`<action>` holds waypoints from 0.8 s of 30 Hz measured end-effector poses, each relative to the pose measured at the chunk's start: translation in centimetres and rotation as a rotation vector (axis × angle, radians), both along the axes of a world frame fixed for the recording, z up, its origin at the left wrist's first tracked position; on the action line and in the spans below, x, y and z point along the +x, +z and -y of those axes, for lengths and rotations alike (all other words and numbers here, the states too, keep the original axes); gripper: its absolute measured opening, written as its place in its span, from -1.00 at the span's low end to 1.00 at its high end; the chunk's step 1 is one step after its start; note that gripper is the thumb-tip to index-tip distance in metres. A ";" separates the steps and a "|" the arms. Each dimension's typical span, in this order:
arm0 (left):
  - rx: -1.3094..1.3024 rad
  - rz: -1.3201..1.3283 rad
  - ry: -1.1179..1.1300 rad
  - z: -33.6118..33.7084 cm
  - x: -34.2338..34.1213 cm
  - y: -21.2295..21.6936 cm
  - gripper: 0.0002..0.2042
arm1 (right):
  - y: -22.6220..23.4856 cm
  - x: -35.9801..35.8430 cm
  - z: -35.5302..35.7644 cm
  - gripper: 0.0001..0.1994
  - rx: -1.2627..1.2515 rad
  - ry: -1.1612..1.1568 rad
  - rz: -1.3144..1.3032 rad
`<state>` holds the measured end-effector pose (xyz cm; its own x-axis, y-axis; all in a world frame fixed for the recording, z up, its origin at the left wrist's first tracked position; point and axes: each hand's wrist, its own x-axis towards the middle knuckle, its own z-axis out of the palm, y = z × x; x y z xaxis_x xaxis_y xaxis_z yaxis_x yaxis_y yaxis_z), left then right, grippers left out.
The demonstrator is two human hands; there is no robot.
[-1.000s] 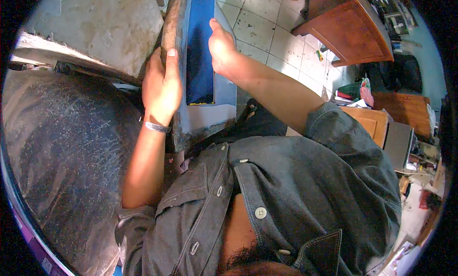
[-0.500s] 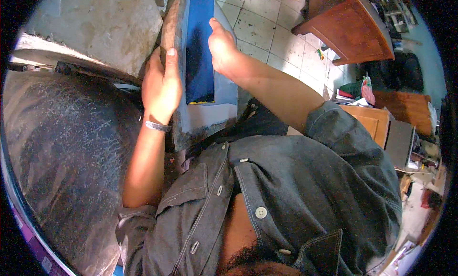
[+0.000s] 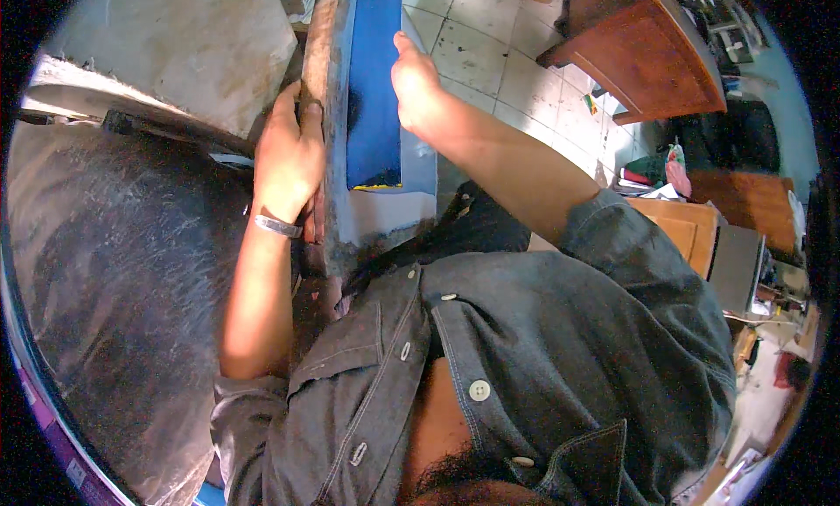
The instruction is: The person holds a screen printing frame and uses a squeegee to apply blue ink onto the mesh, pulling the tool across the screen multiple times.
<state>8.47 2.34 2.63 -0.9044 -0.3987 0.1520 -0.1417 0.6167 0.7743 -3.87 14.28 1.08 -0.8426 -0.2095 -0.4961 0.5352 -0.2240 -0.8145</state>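
Gripping the worn edge of a long blue board (image 3: 374, 86) that stands propped over the tiled floor (image 3: 490, 60), the left hand (image 3: 284, 160) (a metal bracelet (image 3: 277, 226) at its wrist) has fingers clamped on it, while the right hand (image 3: 418, 90) rests fingers together against its far edge.

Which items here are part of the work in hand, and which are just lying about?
In use:
- left hand gripping the board's edge
- right hand against the board's blue panel
- long board, pale at its near end

Lying about:
- wooden cabinet
- brown desk
- grey scuffed slab
- tiled floor
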 end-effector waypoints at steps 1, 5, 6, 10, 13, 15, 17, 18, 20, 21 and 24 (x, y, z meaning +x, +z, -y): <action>-0.013 0.000 0.006 -0.1 0.0 0.0 -0.60 | 0.2 0.0 -0.2 -0.41 -0.002 -0.001 -0.003; 0.007 0.106 0.004 -1.4 -0.2 1.7 -0.58 | 1.7 0.2 -1.6 -0.43 -0.019 0.008 0.022; -0.018 0.095 0.003 -1.6 -0.3 1.8 -0.59 | 1.9 0.2 -1.9 -0.43 -0.020 0.012 0.009; -0.103 0.059 -0.012 -2.6 -0.5 2.3 -0.59 | 0.7 -1.2 -3.2 -0.45 -0.113 0.063 0.014; -0.180 0.035 -0.013 -3.1 -0.6 2.2 -0.61 | -0.2 -1.8 -3.8 -0.47 -0.123 0.086 0.005; -0.195 0.026 -0.020 -3.4 -0.6 2.5 -0.61 | -0.5 -2.1 -4.0 -0.50 -0.199 0.034 -0.010; -0.234 -0.001 -0.038 -3.8 -0.5 2.7 -0.61 | -0.6 -2.4 -4.5 -0.51 -0.219 0.038 -0.002; -0.240 -0.007 -0.034 -4.1 -0.5 2.8 -0.61 | -0.6 -2.5 -4.7 -0.51 -0.237 0.036 0.009; -0.264 -0.022 -0.034 -4.4 -0.4 2.9 -0.61 | -0.5 -2.4 -4.8 -0.52 -0.219 0.042 -0.013; -0.271 -0.031 -0.039 -4.3 -0.4 2.9 -0.61 | -0.3 -2.2 -4.8 -0.52 -0.196 0.043 -0.029; -0.308 -0.025 -0.019 -4.7 -0.2 2.9 -0.62 | 0.7 -1.3 -5.4 -0.53 -0.288 0.058 0.007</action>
